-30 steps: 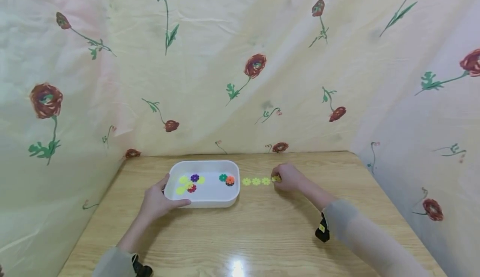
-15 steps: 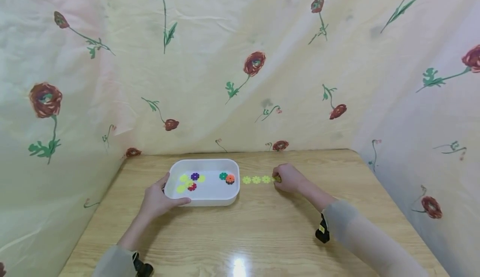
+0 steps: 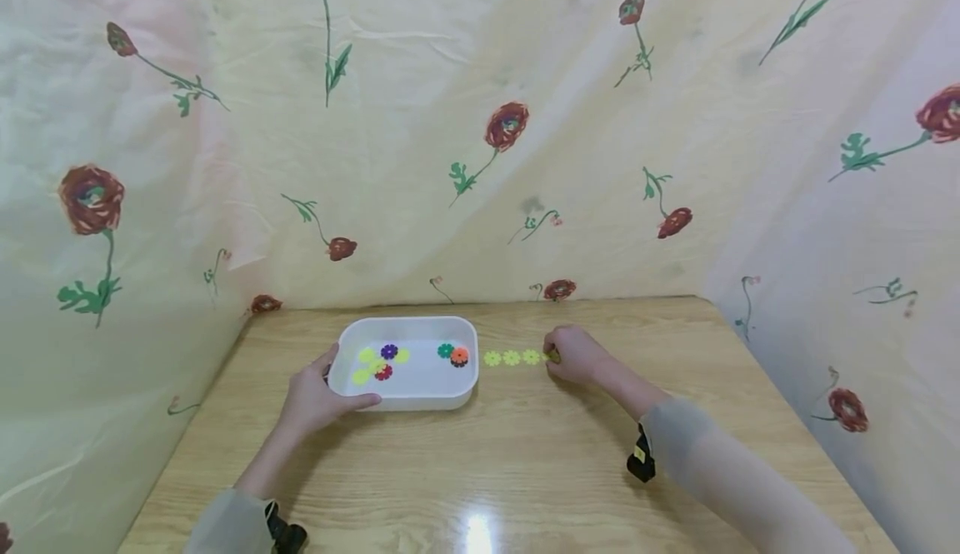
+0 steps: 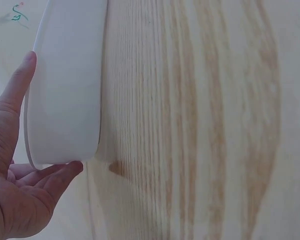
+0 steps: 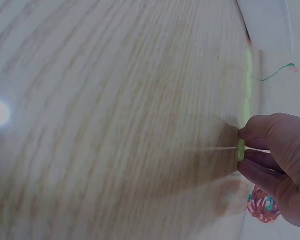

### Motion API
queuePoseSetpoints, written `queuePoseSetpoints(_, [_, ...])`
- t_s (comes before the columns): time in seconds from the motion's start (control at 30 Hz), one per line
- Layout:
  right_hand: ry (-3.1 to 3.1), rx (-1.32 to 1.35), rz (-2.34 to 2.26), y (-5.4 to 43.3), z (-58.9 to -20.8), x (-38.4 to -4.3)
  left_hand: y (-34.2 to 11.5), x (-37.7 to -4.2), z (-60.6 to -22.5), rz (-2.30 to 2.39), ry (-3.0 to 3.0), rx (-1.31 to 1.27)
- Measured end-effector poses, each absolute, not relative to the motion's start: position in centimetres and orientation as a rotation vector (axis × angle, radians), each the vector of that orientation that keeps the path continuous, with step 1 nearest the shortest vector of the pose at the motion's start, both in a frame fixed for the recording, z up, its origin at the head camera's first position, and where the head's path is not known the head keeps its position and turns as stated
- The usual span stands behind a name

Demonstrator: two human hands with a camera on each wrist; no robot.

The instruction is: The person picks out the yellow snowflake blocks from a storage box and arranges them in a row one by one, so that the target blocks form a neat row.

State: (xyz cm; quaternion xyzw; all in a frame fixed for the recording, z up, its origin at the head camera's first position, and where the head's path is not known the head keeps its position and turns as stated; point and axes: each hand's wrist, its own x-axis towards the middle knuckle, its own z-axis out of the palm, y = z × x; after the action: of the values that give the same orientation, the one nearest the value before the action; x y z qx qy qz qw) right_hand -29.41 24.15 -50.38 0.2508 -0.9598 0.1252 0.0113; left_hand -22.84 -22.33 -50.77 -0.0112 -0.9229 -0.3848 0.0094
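My left hand (image 3: 311, 400) grips the left end of a white plastic tray (image 3: 423, 381), its thumb along the near rim. In the left wrist view, the fingertips (image 4: 72, 167) touch the tray's end wall. Over to the right, my right hand (image 3: 576, 356) pinches a yellow flower-shaped disc (image 5: 241, 150) between thumb and fingers, right at the tabletop. Most of that disc is hidden by the hand in the head view. It stands at the right end of a straight row of yellow flower-shaped discs (image 3: 512, 357) running out from the tray's right side.
Inside the tray lie yellow discs (image 3: 362, 376), a purple one (image 3: 389, 351), a red one (image 3: 384, 373), a green one (image 3: 446, 351) and an orange one (image 3: 460, 355) over a dark one. A flower-patterned cloth (image 3: 405, 204) walls the wooden table (image 3: 420, 479) behind and at both sides.
The head view has shifted slightly. Both hands stay in place, and a little less of the pinched yellow disc shows beside the right fingers.
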Motion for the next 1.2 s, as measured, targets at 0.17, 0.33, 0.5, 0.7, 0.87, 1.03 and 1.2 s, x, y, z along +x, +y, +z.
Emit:
queuePoseSetpoints(0.17, [-2.988,0.795,0.380,24.2,-50.5,-29.6,-22.3,-22.9,-50.8,-1.206,-2.892,-0.019])
queuePoseSetpoints(0.33, [-2.996,0.798,0.407,24.1,-50.5,-29.6,-22.4,-22.9,-50.7,-1.195,-2.895,-0.019])
queuePoseSetpoints(0.5, [-3.000,0.770,0.474,23.9,-49.9,-29.9,-22.5,-23.1,-50.7,-1.198,-2.893,-0.029])
queuePoseSetpoints(0.7, [-2.913,0.810,0.481,22.9,-48.0,-30.7,-22.5,-23.2,-50.7,-1.210,-2.887,-0.032])
queuePoseSetpoints(0.87, [-2.795,0.930,0.483,21.2,-46.4,-31.3,-22.5,-23.0,-50.9,-1.215,-2.882,-0.026])
queuePoseSetpoints(1.03, [-2.808,0.917,0.476,19.5,-45.4,-31.7,-22.3,-22.9,-50.8,-1.212,-2.878,-0.030])
queuePoseSetpoints(1.2, [-2.827,0.883,0.473,17.6,-44.7,-32.3,-22.3,-22.8,-50.7,-1.218,-2.860,-0.034])
